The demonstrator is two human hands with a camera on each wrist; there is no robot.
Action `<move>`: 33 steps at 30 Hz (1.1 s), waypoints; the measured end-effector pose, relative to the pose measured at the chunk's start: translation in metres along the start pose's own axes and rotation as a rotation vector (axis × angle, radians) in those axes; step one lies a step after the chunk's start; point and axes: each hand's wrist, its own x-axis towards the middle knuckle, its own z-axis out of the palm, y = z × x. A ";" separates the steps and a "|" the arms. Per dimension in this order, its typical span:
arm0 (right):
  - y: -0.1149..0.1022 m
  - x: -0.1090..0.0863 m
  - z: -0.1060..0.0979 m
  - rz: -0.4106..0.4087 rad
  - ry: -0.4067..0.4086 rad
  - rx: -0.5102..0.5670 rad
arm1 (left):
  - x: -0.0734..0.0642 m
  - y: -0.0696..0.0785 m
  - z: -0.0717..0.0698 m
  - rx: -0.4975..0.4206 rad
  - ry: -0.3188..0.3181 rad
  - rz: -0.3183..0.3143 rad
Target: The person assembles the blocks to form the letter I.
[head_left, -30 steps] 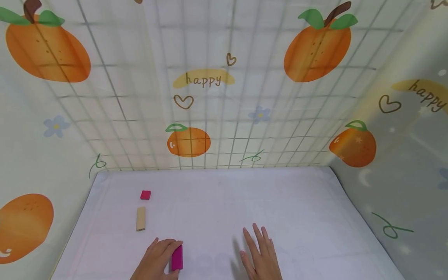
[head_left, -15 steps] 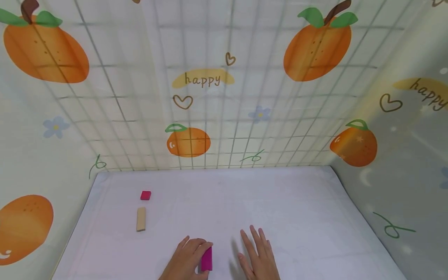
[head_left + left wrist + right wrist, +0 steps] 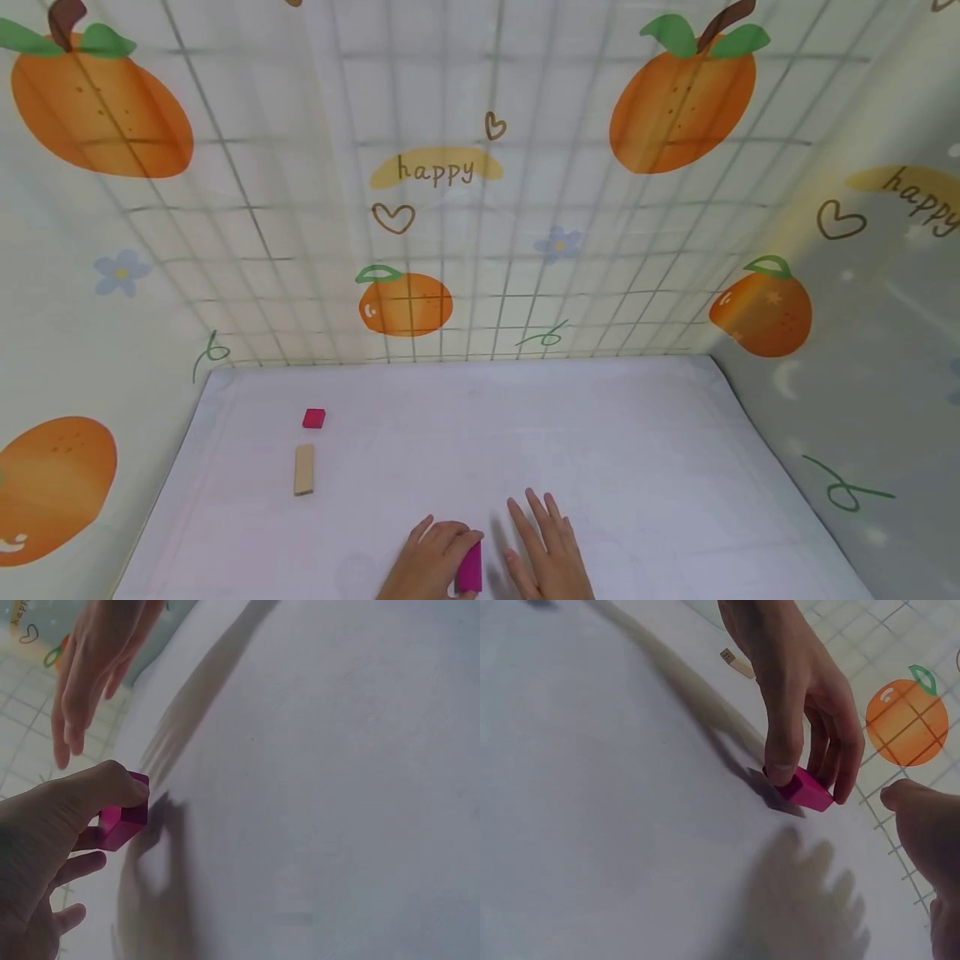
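A magenta block [image 3: 470, 568] is pinched lengthwise between the thumb and fingers of my left hand [image 3: 431, 560], near the table's front middle. In the right wrist view the magenta block [image 3: 807, 790] shows its long side, with a shadow on the cloth beside it. Just to the right is my right hand [image 3: 551, 550], its fingers spread and straight, holding nothing and apart from the block. The left wrist view has the magenta block [image 3: 124, 817] end-on under the left thumb, and the right hand [image 3: 97, 667] above it.
A plain wooden block [image 3: 303, 469] lies at the left of the white-covered table [image 3: 637, 450]. Behind it is a small red-pink block [image 3: 313, 418]. Printed curtains with oranges stand at the back and both sides.
My left hand has carried the magenta block rightward, closer to the right hand. The right hand has shifted slightly left and toward me. The other two blocks stay put.
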 end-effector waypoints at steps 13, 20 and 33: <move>0.001 -0.009 0.014 -0.096 0.003 0.044 | -0.001 0.003 0.010 -0.021 0.077 0.019; 0.003 -0.012 0.019 -0.183 -0.017 0.054 | -0.001 0.002 0.012 -0.034 0.016 -0.015; 0.001 -0.011 0.021 -0.270 -0.079 0.052 | -0.003 0.002 0.012 -0.062 -0.019 -0.034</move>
